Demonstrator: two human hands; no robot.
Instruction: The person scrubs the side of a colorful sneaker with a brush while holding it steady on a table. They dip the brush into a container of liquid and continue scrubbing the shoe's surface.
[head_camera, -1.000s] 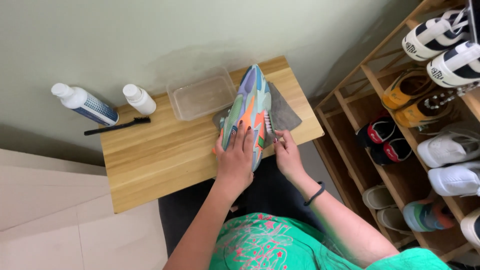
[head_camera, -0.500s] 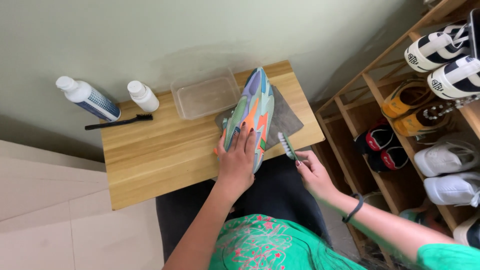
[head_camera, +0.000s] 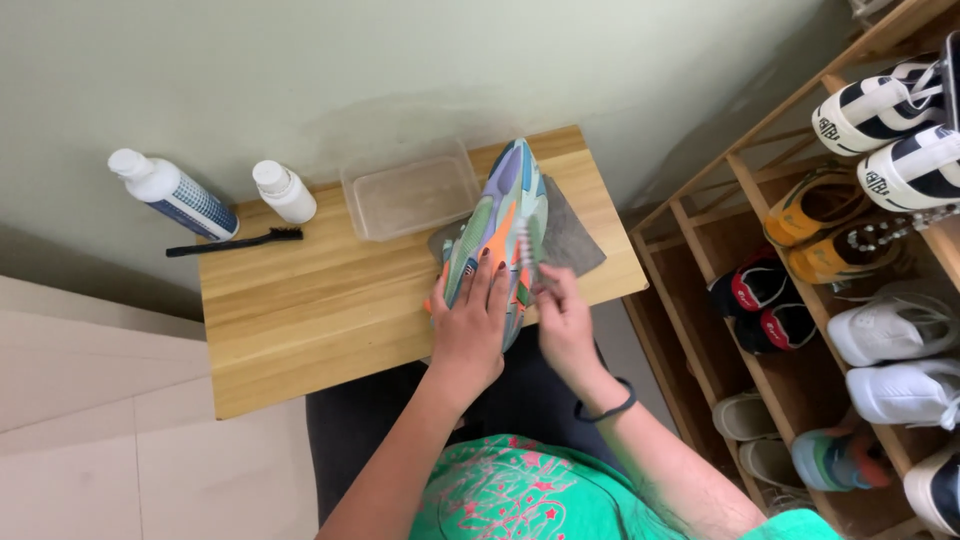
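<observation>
Shoe (head_camera: 497, 235) lies on the right half of the wooden table (head_camera: 300, 320), sole up, multicolour: green, orange, purple, blue. Long axis runs near-to-far, leaning slightly right at the far end; that far tip points at the wall, just beside the clear plastic tub (head_camera: 410, 195). Can't tell toe from heel at this angle. Near end is covered by the hands.

Left hand (head_camera: 472, 325): flat on the sole, fingers spread and pressed down, pinning the shoe. Right hand (head_camera: 562, 318): closed around a small brush (head_camera: 522, 245), bristle end against the right edge of the sole. The brush handle is mostly hidden in the fist; only the pale bristle strip shows. Black band on the right wrist.

Grey cloth (head_camera: 570, 235) is under the shoe, sticking out to the right; how far it extends beneath is hidden.

Far left of the table: white bottle with blue label (head_camera: 175, 195) tilted, smaller white bottle (head_camera: 284, 192) upright near it, thin black brush (head_camera: 235, 241) lying flat in front of both.

Wooden shoe rack (head_camera: 760, 240) to the right, several pairs on it, cut off by the frame at right and bottom. The shoe's upper faces down, not visible. Green patterned shirt at bottom edge, partly cropped.
</observation>
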